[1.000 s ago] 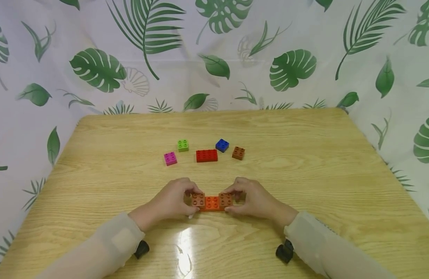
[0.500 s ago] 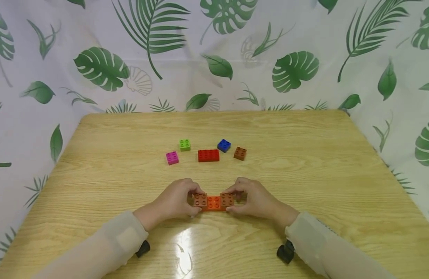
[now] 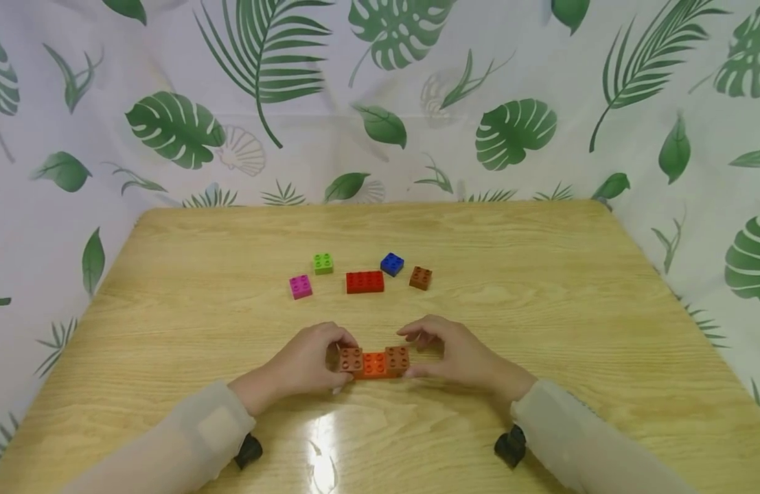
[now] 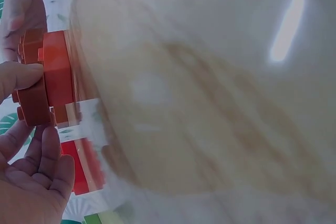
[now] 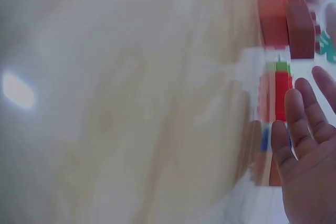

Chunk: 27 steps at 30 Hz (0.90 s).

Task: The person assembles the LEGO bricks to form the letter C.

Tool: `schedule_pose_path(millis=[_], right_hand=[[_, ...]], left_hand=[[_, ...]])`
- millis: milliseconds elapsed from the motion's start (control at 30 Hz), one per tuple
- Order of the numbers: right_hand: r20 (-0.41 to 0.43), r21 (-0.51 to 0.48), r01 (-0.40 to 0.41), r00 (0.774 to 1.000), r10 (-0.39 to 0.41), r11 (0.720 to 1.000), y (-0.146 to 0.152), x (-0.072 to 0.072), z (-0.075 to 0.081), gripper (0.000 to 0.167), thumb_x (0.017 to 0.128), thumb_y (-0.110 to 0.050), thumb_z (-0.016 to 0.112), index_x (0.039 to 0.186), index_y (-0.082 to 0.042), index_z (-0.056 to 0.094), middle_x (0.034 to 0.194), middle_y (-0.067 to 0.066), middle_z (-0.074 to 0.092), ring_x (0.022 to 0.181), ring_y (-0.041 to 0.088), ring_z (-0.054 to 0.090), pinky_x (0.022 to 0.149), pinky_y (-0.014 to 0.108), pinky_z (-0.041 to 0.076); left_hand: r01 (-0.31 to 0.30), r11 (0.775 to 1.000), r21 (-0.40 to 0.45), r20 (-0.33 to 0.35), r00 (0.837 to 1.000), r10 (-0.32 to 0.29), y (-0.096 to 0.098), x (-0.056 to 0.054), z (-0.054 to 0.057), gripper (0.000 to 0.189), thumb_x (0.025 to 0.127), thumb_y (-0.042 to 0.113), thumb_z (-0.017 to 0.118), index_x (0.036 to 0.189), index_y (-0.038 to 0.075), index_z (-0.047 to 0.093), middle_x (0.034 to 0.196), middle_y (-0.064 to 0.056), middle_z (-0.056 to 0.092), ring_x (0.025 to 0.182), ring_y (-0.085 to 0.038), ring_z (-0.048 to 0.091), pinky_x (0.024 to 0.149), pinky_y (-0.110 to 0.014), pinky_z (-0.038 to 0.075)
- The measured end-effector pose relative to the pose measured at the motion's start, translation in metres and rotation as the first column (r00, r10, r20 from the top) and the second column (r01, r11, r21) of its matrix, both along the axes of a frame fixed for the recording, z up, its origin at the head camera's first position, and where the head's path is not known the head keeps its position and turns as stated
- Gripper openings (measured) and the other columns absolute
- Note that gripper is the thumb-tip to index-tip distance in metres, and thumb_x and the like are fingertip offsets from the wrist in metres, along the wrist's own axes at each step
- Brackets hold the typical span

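In the head view an orange building brick (image 3: 374,366) lies near the front of the table, with one brown brick (image 3: 351,359) stacked on its left end and another brown brick (image 3: 397,358) on its right end. My left hand (image 3: 313,358) pinches the left brown brick between thumb and fingers; the left wrist view shows the thumb at one side of that brick (image 4: 33,103). Just right of the stack, my right hand (image 3: 460,355) has its fingers spread apart and holds nothing. In the right wrist view its fingers (image 5: 295,113) are straight, apart from the right brown brick (image 5: 301,32).
Farther back on the wooden table (image 3: 540,274) lie loose bricks: pink (image 3: 301,287), lime green (image 3: 323,263), a longer red one (image 3: 364,282), blue (image 3: 392,264) and brown (image 3: 420,278). A leaf-patterned cloth (image 3: 417,158) hangs behind the table.
My right hand has let go of the right brown brick and moved slightly right, its fingers opening. The left hand keeps its grip. The head view has shifted slightly.
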State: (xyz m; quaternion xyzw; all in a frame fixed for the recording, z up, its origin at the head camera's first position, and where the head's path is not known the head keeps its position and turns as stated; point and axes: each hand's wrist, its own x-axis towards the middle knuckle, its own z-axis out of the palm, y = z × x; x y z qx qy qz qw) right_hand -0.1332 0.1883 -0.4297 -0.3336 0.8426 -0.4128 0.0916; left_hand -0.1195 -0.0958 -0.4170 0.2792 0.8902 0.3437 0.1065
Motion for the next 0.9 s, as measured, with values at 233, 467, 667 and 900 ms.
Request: schedule_pose_path(millis=[233, 467, 667, 900], right_hand=[[0.016, -0.039, 0.148, 0.989, -0.148, 0.988, 0.015, -0.018, -0.002, 0.047, 0.082, -0.023, 0.077, 0.123, -0.008, 0.059, 0.111, 0.006, 0.061, 0.094, 0.02, 0.057, 0.084, 0.041, 0.049], [0.037, -0.028, 0.311, 0.95, -0.31, 0.95, 0.03, -0.042, -0.007, 0.049, 0.083, -0.027, 0.075, 0.123, -0.007, 0.056, 0.114, 0.008, 0.061, 0.096, 0.023, 0.057, 0.085, 0.043, 0.047], [0.056, 0.005, 0.399, 0.916, -0.398, 0.917, 0.034, -0.058, -0.008, 0.055, 0.083, -0.03, 0.075, 0.127, -0.005, 0.053, 0.118, 0.011, 0.058, 0.1, 0.026, 0.056, 0.086, 0.044, 0.046], [0.073, 0.048, 0.446, 0.891, -0.448, 0.894, 0.027, -0.073, -0.01, 0.059, 0.084, -0.031, 0.075, 0.131, -0.004, 0.051, 0.124, 0.012, 0.055, 0.107, 0.027, 0.053, 0.09, 0.045, 0.045]], left_hand=[[0.01, 1.0, 0.015, 0.001, 1.0, -0.01, -0.002, 0.001, -0.002, 0.038, 0.073, 0.018, 0.081, 0.108, 0.01, 0.065, 0.097, 0.006, 0.059, 0.086, -0.01, 0.053, 0.078, -0.031, 0.047], [0.005, 0.999, 0.039, 0.023, 1.0, -0.006, -0.003, 0.002, -0.002, 0.038, 0.073, 0.016, 0.081, 0.107, 0.011, 0.066, 0.096, 0.007, 0.058, 0.085, -0.01, 0.053, 0.077, -0.03, 0.047], [0.009, 0.999, 0.051, 0.011, 1.0, -0.01, -0.004, 0.002, -0.003, 0.037, 0.073, 0.016, 0.081, 0.107, 0.011, 0.066, 0.098, 0.007, 0.06, 0.086, -0.011, 0.054, 0.079, -0.032, 0.048], [0.01, 0.998, 0.067, 0.006, 1.0, -0.011, -0.004, 0.001, -0.001, 0.036, 0.073, 0.015, 0.081, 0.106, 0.011, 0.066, 0.098, 0.005, 0.06, 0.086, -0.013, 0.055, 0.078, -0.032, 0.048]])
